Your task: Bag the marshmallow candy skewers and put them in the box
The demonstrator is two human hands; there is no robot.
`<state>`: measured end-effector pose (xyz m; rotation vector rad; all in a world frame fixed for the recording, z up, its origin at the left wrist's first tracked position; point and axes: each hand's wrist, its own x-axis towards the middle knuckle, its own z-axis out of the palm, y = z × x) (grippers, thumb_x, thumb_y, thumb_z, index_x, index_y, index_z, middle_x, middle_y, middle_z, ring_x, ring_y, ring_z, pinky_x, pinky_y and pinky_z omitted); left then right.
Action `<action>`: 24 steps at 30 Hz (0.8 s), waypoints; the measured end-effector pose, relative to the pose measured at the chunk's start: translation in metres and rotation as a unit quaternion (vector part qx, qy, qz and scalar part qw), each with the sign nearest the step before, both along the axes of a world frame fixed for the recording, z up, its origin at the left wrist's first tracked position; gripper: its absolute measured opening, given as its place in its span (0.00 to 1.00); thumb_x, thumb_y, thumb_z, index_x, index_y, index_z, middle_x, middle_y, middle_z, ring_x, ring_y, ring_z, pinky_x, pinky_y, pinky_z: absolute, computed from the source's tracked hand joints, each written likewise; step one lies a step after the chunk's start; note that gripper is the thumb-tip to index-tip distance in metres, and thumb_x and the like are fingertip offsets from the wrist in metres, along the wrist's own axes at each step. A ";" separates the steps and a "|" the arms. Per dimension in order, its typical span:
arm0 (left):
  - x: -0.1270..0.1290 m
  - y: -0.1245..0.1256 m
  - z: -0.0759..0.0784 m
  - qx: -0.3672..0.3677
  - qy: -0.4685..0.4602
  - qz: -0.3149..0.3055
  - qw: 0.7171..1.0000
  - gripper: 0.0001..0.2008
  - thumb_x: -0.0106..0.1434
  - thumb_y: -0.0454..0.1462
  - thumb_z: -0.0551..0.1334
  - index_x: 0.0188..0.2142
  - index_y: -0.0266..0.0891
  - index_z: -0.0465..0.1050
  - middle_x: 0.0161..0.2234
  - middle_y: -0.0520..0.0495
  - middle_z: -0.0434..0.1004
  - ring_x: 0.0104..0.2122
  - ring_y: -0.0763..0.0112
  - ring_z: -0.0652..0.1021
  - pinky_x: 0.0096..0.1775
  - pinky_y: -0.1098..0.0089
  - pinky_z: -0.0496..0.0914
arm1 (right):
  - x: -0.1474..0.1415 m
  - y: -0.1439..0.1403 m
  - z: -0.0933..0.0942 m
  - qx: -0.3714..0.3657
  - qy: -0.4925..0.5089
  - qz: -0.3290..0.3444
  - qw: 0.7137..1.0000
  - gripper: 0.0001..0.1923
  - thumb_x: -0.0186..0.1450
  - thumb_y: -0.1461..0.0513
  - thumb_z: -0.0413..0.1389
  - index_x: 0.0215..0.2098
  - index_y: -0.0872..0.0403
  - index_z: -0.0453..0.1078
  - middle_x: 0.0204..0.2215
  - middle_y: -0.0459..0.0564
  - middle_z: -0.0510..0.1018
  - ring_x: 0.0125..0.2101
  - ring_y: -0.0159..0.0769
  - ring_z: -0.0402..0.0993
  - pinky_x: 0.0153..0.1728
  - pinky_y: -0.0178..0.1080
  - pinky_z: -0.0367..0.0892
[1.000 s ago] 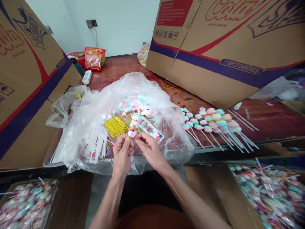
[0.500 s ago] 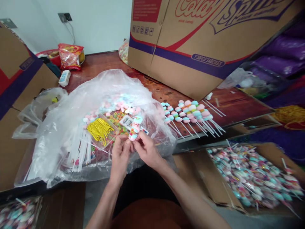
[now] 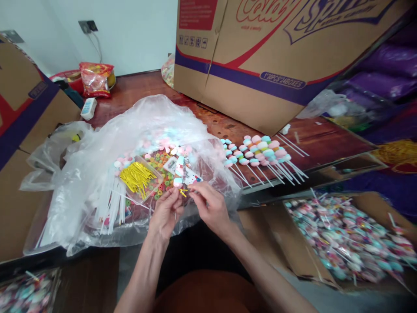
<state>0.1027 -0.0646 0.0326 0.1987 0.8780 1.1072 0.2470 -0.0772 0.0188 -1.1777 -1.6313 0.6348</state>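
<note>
My left hand [image 3: 167, 208] pinches the stick of a wrapped marshmallow lollipop [image 3: 179, 169] just under its candy. The lollipop stands nearly upright, pink, white and blue in clear film. At its base, a gold twist tie [image 3: 183, 191] sticks out to the right. My right hand [image 3: 211, 204] is closed beside it, thumb and forefinger at the tie's end. Beyond my hands, loose gold ties [image 3: 137, 176] fill a clear tray, with ring candies [image 3: 159, 163] around it. White sticks [image 3: 112, 204] lie to the left.
A crumpled plastic sheet [image 3: 87, 169] covers much of the table. Unwrapped marshmallow sticks [image 3: 260, 150] lie to the right, before a large carton [image 3: 234, 91]. An open box [image 3: 302, 256] of wrapped lollipops stands low at right. Another carton [image 3: 42, 117] stands at left.
My right hand has moved slightly right, away from my left hand. The gold tie now shows between them. The lollipop has shifted left and turned more upright.
</note>
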 end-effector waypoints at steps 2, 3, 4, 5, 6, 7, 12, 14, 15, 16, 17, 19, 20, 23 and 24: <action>0.003 -0.002 0.002 -0.003 -0.006 -0.012 1.000 0.18 0.44 0.33 0.78 0.32 0.32 0.75 0.22 0.58 0.63 0.18 0.87 0.58 0.18 0.84 0.54 | 0.004 -0.001 -0.001 0.064 -0.072 0.011 0.995 0.12 0.71 0.64 0.50 0.45 0.50 0.76 0.43 0.54 0.80 0.45 0.39 0.77 0.47 0.42 0.72; 0.006 -0.003 0.003 -0.005 -0.010 -0.018 1.000 0.18 0.44 0.33 0.78 0.32 0.32 0.75 0.23 0.58 0.63 0.19 0.87 0.59 0.18 0.84 0.54 | 0.005 0.000 -0.001 0.083 -0.093 0.015 0.992 0.13 0.71 0.65 0.50 0.46 0.49 0.77 0.43 0.53 0.81 0.45 0.39 0.78 0.47 0.42 0.72; 0.009 -0.005 0.004 -0.007 -0.016 -0.023 1.000 0.18 0.44 0.33 0.78 0.32 0.32 0.75 0.23 0.58 0.64 0.19 0.87 0.60 0.19 0.84 0.54 | 0.006 0.000 -0.001 0.099 -0.105 0.011 0.989 0.14 0.71 0.65 0.50 0.44 0.49 0.77 0.41 0.53 0.81 0.43 0.38 0.78 0.46 0.42 0.72; 0.012 -0.006 0.005 -0.009 -0.024 -0.028 0.999 0.18 0.44 0.33 0.78 0.32 0.32 0.74 0.23 0.57 0.65 0.19 0.87 0.61 0.19 0.84 0.55 | 0.006 0.000 -0.001 0.112 -0.111 0.004 0.987 0.14 0.71 0.65 0.50 0.43 0.50 0.77 0.39 0.53 0.82 0.41 0.38 0.79 0.46 0.42 0.72; 0.015 -0.008 0.005 -0.010 -0.033 -0.032 0.999 0.17 0.45 0.33 0.78 0.31 0.32 0.74 0.23 0.57 0.65 0.19 0.86 0.62 0.19 0.84 0.55 | 0.006 0.000 -0.001 0.121 -0.115 -0.008 0.986 0.13 0.71 0.65 0.49 0.41 0.50 0.77 0.37 0.53 0.82 0.40 0.39 0.79 0.45 0.43 0.73; 0.018 -0.010 0.005 -0.009 -0.040 -0.037 0.998 0.17 0.46 0.33 0.78 0.31 0.33 0.74 0.23 0.57 0.66 0.20 0.86 0.63 0.19 0.84 0.56 | 0.005 -0.001 0.000 0.125 -0.118 -0.023 0.985 0.13 0.71 0.65 0.49 0.39 0.51 0.77 0.36 0.54 0.81 0.38 0.39 0.78 0.43 0.43 0.73; 0.033 -0.013 0.001 0.014 -0.008 -0.033 0.999 0.16 0.48 0.37 0.78 0.35 0.37 0.77 0.32 0.52 0.77 0.30 0.77 0.75 0.31 0.77 0.70 | 0.002 -0.011 0.007 0.080 -0.106 -0.109 0.985 0.13 0.72 0.65 0.44 0.37 0.53 0.70 0.32 0.54 0.76 0.34 0.39 0.74 0.37 0.40 0.69; 0.037 -0.010 0.002 0.043 0.007 -0.070 0.997 0.18 0.51 0.43 0.76 0.38 0.38 0.78 0.40 0.47 0.79 0.39 0.70 0.78 0.39 0.72 0.73 | 0.007 -0.018 0.011 0.058 -0.078 -0.122 0.988 0.11 0.72 0.64 0.45 0.37 0.53 0.68 0.32 0.53 0.75 0.34 0.38 0.73 0.37 0.39 0.68; 0.040 -0.009 0.005 0.060 0.006 -0.101 0.993 0.19 0.53 0.47 0.74 0.39 0.38 0.79 0.42 0.45 0.79 0.42 0.66 0.77 0.41 0.69 0.73 | 0.011 -0.022 0.013 0.048 -0.057 -0.126 0.989 0.10 0.72 0.64 0.45 0.37 0.53 0.67 0.32 0.52 0.75 0.34 0.37 0.72 0.37 0.39 0.68; 0.043 -0.007 0.009 0.075 0.001 -0.131 0.989 0.22 0.54 0.51 0.72 0.41 0.39 0.79 0.45 0.44 0.79 0.45 0.63 0.77 0.43 0.68 0.73 | 0.016 -0.027 0.016 0.038 -0.036 -0.129 0.990 0.09 0.72 0.64 0.46 0.36 0.52 0.66 0.31 0.50 0.74 0.33 0.36 0.72 0.37 0.38 0.67; 0.046 -0.006 0.013 0.086 -0.004 -0.154 0.984 0.23 0.55 0.54 0.70 0.42 0.40 0.79 0.47 0.43 0.79 0.47 0.61 0.76 0.44 0.66 0.73 | 0.023 -0.033 0.018 0.025 -0.016 -0.132 0.991 0.08 0.72 0.64 0.47 0.35 0.52 0.65 0.31 0.49 0.73 0.33 0.35 0.71 0.37 0.37 0.67; 0.055 -0.006 0.021 0.103 0.003 -0.188 0.977 0.24 0.55 0.56 0.69 0.41 0.41 0.80 0.48 0.42 0.78 0.49 0.58 0.74 0.45 0.64 0.73 | 0.039 -0.047 0.021 0.004 0.006 -0.141 0.990 0.08 0.71 0.64 0.48 0.33 0.51 0.64 0.29 0.47 0.72 0.31 0.34 0.70 0.35 0.36 0.65; 0.061 -0.007 0.023 0.114 0.022 -0.203 0.972 0.23 0.55 0.56 0.68 0.39 0.40 0.81 0.48 0.42 0.78 0.50 0.57 0.74 0.45 0.64 0.72 | 0.048 -0.055 0.021 -0.005 0.012 -0.150 0.989 0.08 0.71 0.64 0.48 0.33 0.51 0.64 0.29 0.46 0.71 0.31 0.34 0.69 0.35 0.36 0.65; 0.083 -0.021 0.017 0.176 0.141 -0.226 0.948 0.21 0.57 0.54 0.69 0.29 0.37 0.81 0.46 0.41 0.77 0.51 0.58 0.72 0.46 0.69 0.69 | 0.075 -0.078 0.019 -0.039 0.046 -0.212 0.975 0.10 0.70 0.64 0.49 0.31 0.52 0.64 0.27 0.45 0.70 0.29 0.32 0.68 0.33 0.35 0.63; 0.091 -0.028 0.011 0.197 0.179 -0.236 0.935 0.20 0.58 0.53 0.68 0.27 0.36 0.80 0.45 0.41 0.77 0.50 0.61 0.72 0.46 0.71 0.68 | 0.083 -0.085 0.017 -0.047 0.062 -0.239 0.968 0.10 0.70 0.64 0.49 0.30 0.52 0.65 0.27 0.44 0.71 0.29 0.32 0.68 0.33 0.35 0.63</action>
